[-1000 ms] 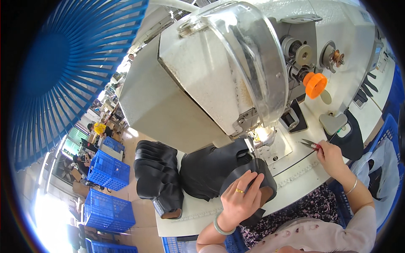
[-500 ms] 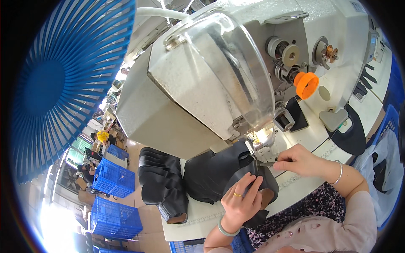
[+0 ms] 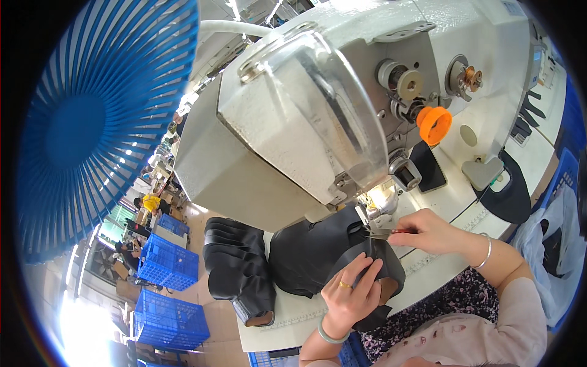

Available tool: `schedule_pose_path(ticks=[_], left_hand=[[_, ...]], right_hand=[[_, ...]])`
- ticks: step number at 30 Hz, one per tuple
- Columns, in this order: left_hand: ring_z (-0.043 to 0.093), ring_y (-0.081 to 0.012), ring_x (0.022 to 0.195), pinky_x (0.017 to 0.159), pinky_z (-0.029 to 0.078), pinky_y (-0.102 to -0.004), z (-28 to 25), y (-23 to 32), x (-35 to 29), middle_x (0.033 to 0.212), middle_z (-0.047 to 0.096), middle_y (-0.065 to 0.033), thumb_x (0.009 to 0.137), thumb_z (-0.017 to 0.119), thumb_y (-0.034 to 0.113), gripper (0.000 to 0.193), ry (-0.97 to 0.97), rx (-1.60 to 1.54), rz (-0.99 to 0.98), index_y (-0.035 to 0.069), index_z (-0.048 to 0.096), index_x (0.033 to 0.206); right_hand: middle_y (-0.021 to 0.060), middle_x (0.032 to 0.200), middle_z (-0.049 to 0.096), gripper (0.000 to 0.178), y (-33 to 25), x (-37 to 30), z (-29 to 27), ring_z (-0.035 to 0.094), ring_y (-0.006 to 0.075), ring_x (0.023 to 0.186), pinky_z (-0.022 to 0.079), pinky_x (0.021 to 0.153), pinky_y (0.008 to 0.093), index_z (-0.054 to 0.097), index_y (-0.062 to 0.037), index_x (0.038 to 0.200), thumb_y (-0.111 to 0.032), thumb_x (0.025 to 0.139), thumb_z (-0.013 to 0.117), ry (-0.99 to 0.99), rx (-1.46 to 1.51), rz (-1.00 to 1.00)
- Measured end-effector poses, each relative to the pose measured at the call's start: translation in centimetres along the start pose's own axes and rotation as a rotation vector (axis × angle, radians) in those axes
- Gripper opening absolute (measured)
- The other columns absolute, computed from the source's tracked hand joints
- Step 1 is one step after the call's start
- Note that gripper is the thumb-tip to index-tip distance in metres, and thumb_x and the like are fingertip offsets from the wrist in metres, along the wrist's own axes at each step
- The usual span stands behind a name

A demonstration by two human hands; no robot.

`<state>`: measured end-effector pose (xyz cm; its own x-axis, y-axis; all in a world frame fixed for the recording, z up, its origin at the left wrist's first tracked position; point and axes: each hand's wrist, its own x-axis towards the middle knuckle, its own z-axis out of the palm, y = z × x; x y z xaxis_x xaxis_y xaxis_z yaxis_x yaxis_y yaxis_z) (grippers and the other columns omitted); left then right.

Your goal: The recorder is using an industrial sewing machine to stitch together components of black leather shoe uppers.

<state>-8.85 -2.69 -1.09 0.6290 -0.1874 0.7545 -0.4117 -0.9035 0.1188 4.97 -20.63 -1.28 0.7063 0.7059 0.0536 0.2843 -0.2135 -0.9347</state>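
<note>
A black leather-like piece lies bunched under the needle area of a sewing machine, with a tan underside showing near its front. My left hand, wearing a ring and a bangle, has its fingers pressed together on the piece's edge. Just to the right, my right hand is closed on thread snips with slim metal blades and a bit of red at the grip. The blades point left, at the black material beside the presser foot. Exactly what they touch is too small to tell.
A stack of black pieces lies to the left on the white table. The big blue fan fills the upper left. At right are a black curved piece and a plastic bag. Blue crates stand on the floor.
My right hand has shifted slightly, and the snips' blades now show more plainly over the black material. My left hand stays on the piece. The whole view has moved a little.
</note>
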Motion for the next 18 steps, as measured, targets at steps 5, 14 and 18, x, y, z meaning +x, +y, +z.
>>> schedule_pose_path(ticks=[5, 14, 18], left_hand=[[0.067, -0.0251, 0.086, 0.071, 0.055, -0.0318, -0.7, 0.1, 0.8, 0.104, 0.062, -0.0111, 0.062, 0.056, -0.007, 0.044, -0.012, -0.059, -0.089, 0.004, 0.07, 0.102], [0.049, -0.036, 0.118, 0.102, 0.037, -0.0393, 0.1, -0.2, 2.8, 0.133, 0.044, -0.0242, 0.069, 0.035, -0.013, 0.062, 0.08, -0.079, -0.264, -0.006, 0.05, 0.128], [0.045, -0.0363, 0.126, 0.104, 0.038, -0.0396, 0.6, 0.2, 3.1, 0.138, 0.042, -0.0259, 0.071, 0.048, -0.007, 0.057, 0.039, -0.178, -0.246, -0.008, 0.049, 0.128]], right_hand=[[0.0048, 0.059, 0.053, 0.045, -0.3, -0.8, 1.1, 0.048, 0.0126, 0.052, 0.04, 0.049, 0.0292, 0.059, 0.0012, 0.079, -0.043, 0.081, 0.071, 0.041, 0.077, -0.049], [-0.0037, 0.056, 0.044, 0.056, -1.6, -4.5, 2.2, 0.044, 0.0118, 0.044, 0.033, 0.041, 0.0262, 0.065, -0.0068, 0.108, -0.027, 0.057, 0.075, 0.561, -0.827, -0.921], [-0.0044, 0.052, 0.033, 0.06, -1.4, -3.0, -0.6, 0.037, 0.0103, 0.04, 0.028, 0.04, 0.0254, 0.067, -0.01, 0.112, -0.029, 0.056, 0.071, 0.647, -0.905, -0.986]])
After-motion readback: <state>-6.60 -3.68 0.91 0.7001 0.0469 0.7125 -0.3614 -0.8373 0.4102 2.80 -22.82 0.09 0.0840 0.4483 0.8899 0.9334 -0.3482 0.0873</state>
